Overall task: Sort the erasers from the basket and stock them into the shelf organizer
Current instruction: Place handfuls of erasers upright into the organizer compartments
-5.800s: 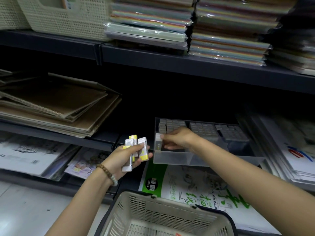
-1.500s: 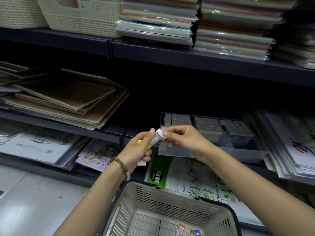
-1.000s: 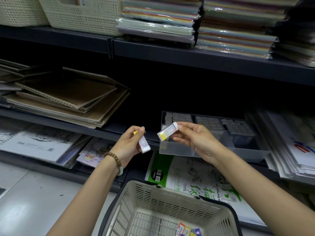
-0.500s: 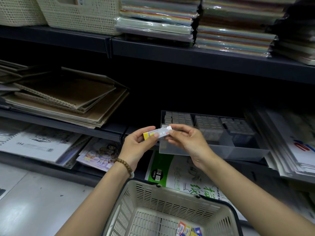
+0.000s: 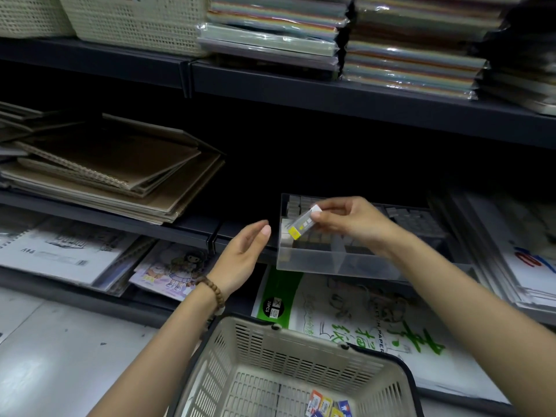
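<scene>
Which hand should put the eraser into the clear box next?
Probably the right hand: it pinches the eraser right at the clear organizer. The left hand is open, holding nothing, off to the side.

Eraser (image 5: 303,224) in right hand (image 5: 352,221) above organizer (image 5: 316,263); left hand (image 5: 240,257) empty

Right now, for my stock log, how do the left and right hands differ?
The right hand pinches a yellow-tipped eraser; the left hand holds nothing, fingers relaxed. The right hand is at the organizer; the left hand is left of it. The left wrist wears a bead bracelet; the right wrist is bare. Both are ungloved.
</scene>
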### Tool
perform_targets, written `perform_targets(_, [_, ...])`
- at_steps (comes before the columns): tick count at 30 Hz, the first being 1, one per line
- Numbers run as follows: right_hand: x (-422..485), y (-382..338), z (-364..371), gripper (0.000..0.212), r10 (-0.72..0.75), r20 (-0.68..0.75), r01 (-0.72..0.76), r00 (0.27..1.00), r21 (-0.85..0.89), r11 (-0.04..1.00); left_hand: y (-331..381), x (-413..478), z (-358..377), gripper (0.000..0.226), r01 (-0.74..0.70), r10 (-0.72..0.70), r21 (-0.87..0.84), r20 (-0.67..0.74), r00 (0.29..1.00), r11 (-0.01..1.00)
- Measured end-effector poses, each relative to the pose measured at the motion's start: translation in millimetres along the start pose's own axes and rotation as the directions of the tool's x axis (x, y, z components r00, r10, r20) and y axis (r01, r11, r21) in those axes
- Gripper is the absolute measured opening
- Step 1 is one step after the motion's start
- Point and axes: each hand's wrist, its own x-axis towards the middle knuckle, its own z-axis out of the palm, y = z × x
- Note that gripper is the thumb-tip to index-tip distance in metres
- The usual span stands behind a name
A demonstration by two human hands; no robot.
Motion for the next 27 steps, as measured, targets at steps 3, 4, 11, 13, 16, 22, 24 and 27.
perform_targets(3, [13,5,-6,0.025,0.014,0.076,0.000,0.997,-0.185,0.983,-7,1,4,0.060,0.070,-0.072,0.031,0.075,0.995,0.997])
perform_targets(4, [17,7,-4,0.026,0.014,0.086,0.004,0.996,-0.211,0.978,-7,1,7,0.055,0.077,-0.079,0.023,0.105,0.991,0.997])
perform_targets(11, [20,10,20,0.022,-0.159,0.146,0.214,0.976,-0.558,0.801,-3,-2,13,0.032,0.084,-0.079,-0.023,0.174,0.982,0.996])
perform_targets(13, [17,13,28,0.022,-0.138,0.126,0.186,0.982,-0.582,0.792,-1,-3,13,0.033,0.094,-0.085,-0.036,0.187,0.979,0.995])
perform_targets(16, [16,15,29,0.020,0.018,0.067,0.010,0.998,-0.397,0.918,0,-3,13,0.034,0.101,-0.093,-0.035,0.195,0.976,0.994])
perform_targets(22, [29,20,26,0.036,0.264,0.036,-0.205,0.964,-0.536,0.819,0,-2,12,0.049,0.112,-0.098,-0.073,0.182,0.978,0.991])
perform_targets(24, [34,19,29,0.046,0.347,0.059,-0.267,0.936,-0.523,0.809,-2,-1,11,0.067,0.128,-0.114,-0.069,0.176,0.978,0.989])
perform_targets(27, [38,16,30,0.048,0.408,0.130,-0.327,0.904,-0.407,0.853,-2,-1,10,0.069,0.133,-0.119,-0.066,0.179,0.977,0.989])
